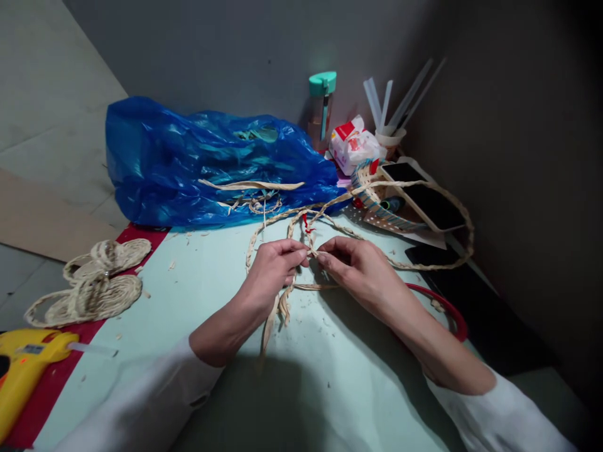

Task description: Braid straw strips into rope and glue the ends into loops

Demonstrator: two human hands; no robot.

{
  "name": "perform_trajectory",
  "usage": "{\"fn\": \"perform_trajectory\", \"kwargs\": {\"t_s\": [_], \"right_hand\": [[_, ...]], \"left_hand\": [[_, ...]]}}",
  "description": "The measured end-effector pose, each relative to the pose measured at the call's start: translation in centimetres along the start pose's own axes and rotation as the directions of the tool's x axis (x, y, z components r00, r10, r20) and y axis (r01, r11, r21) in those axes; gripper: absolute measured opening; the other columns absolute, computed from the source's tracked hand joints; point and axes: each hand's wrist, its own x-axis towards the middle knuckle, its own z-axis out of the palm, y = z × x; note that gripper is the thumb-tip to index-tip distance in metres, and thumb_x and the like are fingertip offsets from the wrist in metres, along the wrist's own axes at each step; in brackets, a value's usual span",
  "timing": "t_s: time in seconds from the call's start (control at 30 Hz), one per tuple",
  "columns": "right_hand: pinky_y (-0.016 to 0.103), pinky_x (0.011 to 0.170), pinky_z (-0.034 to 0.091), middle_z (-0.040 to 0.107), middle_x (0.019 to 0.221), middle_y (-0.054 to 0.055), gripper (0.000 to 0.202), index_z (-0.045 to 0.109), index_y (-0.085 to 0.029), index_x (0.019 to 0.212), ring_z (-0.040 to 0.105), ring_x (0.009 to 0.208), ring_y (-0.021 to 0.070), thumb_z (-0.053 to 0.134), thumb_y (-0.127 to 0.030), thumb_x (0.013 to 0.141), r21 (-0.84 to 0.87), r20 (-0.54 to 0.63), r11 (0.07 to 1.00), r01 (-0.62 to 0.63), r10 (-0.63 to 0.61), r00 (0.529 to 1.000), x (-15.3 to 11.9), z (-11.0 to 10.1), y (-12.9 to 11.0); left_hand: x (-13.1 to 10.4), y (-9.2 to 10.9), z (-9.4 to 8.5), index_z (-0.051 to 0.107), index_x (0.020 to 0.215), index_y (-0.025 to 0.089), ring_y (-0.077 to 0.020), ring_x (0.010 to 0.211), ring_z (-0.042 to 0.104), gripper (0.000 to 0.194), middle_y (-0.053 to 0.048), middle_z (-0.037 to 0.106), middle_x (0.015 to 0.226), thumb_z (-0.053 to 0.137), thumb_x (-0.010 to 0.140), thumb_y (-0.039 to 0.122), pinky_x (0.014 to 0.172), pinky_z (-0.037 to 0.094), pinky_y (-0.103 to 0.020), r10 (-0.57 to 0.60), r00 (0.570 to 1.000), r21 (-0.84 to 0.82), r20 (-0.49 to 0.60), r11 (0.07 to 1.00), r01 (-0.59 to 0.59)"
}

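Note:
Over the pale green tabletop (207,270), both hands meet at a braided straw cord (308,238) marked by a red tie (306,223). My left hand (280,263) pinches the cord's strands between thumb and fingers. Close beside it, my right hand (355,267) pinches the strands from the other side. A long loop of braid (464,213) sweeps out to the right, and loose straw ends (284,307) hang below my left hand. The exact fingertip grip is small and partly hidden.
A blue plastic bag (198,163) lies behind my hands. On the left are woven straw sandals (106,298) and a yellow glue gun (32,361). At the back right are a woven basket (405,220), a phone (428,194), a tissue pack (353,147) and a teal-lidded bottle (323,94).

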Motion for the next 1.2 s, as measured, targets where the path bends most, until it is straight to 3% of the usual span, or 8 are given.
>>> {"fn": "perform_trajectory", "kwargs": {"t_s": [0.2,0.4,0.57,0.7,0.8,0.9,1.03,1.2], "right_hand": [[0.025,0.059,0.035,0.066,0.067,0.0,0.017,0.067,-0.017,0.078,0.052,0.059,0.0133,0.055,-0.023,0.088,-0.045,-0.009,0.998,0.05,-0.05,0.999,-0.8,-0.5,-0.9],[0.026,0.055,0.034,0.069,0.065,0.002,0.018,0.07,-0.018,0.075,0.055,0.055,0.0148,0.058,-0.024,0.086,-0.149,-0.112,0.989,0.02,-0.037,0.993,-1.2,-0.8,-2.0],[0.028,0.061,0.039,0.071,0.079,0.008,0.022,0.07,-0.014,0.086,0.063,0.065,0.0185,0.048,-0.016,0.089,-0.247,-0.101,0.953,0.175,-0.205,0.974,-2.9,1.9,-2.6],[0.03,0.054,0.032,0.069,0.077,0.009,0.027,0.069,-0.013,0.086,0.059,0.055,0.0175,0.042,-0.016,0.091,-0.405,-0.001,0.865,0.297,-0.325,0.946,-3.8,2.8,-2.7],[0.029,0.06,0.037,0.069,0.075,0.006,0.024,0.067,-0.017,0.079,0.061,0.063,0.0176,0.049,-0.025,0.091,-0.314,-0.115,0.914,0.258,-0.306,0.945,-3.3,1.6,-2.7],[0.029,0.073,0.041,0.07,0.086,0.007,0.021,0.065,-0.017,0.091,0.062,0.079,0.0192,0.049,-0.03,0.093,-0.128,-0.248,0.977,0.168,-0.195,0.949,-2.0,0.5,-2.2],[0.025,0.058,0.037,0.059,0.064,0.0,0.031,0.054,-0.019,0.079,0.053,0.056,0.0128,0.039,-0.039,0.096,0.262,0.107,0.965,-0.005,-0.024,0.994,-0.5,1.2,-0.8],[0.024,0.049,0.024,0.047,0.057,-0.004,0.03,0.053,-0.018,0.066,0.032,0.046,0.0079,0.05,-0.037,0.089,0.455,0.096,0.888,-0.062,0.02,0.995,0.5,2.4,0.2]], "left_hand": [[-0.3,0.7,0.1,0.063,0.073,0.013,-0.0028,0.044,0.026,0.014,0.006,0.041,0.055,0.066,0.077,0.026,0.042,0.016,-0.02,-0.013,1.0,0.072,-0.028,0.997,0.015],[-0.3,0.7,0.6,0.063,0.068,0.013,-0.0024,0.043,0.031,0.012,0.005,0.051,0.054,0.069,0.073,0.023,0.042,0.017,-0.02,-0.026,0.995,0.141,-0.094,0.989,0.039],[-0.5,0.5,0.3,0.068,0.071,0.012,-0.0024,0.041,0.032,0.006,0.005,0.049,0.048,0.069,0.07,0.018,0.041,0.019,-0.018,-0.064,0.996,-0.03,-0.067,0.998,0.062],[-0.6,0.8,-0.3,0.068,0.072,0.01,-0.0003,0.043,0.032,0.012,-0.001,0.06,0.066,0.071,0.072,0.021,0.039,0.016,-0.016,-0.048,0.998,-0.152,0.037,0.987,0.054],[-0.6,1.0,-0.4,0.066,0.074,0.01,0.0009,0.042,0.029,0.013,0.001,0.056,0.065,0.074,0.069,0.018,0.038,0.012,-0.015,-0.081,0.995,-0.238,0.059,0.967,0.093],[-0.7,0.9,-0.3,0.067,0.079,0.008,0.0019,0.042,0.027,0.015,0.002,0.053,0.064,0.074,0.069,0.016,0.038,0.012,-0.014,-0.083,0.993,-0.266,0.086,0.958,0.104],[-1.0,0.5,0.1,0.07,0.084,0.007,0.0002,0.041,0.025,0.014,0.003,0.048,0.056,0.069,0.072,0.014,0.039,0.013,-0.015,-0.069,0.996,-0.171,0.061,0.982,0.078],[-1.6,0.6,-0.1,0.073,0.087,0.011,-0.0045,0.042,0.031,0.017,0.003,0.052,0.053,0.064,0.077,0.02,0.042,0.021,-0.019,0.052,0.999,0.1,-0.001,0.994,-0.052]]}}
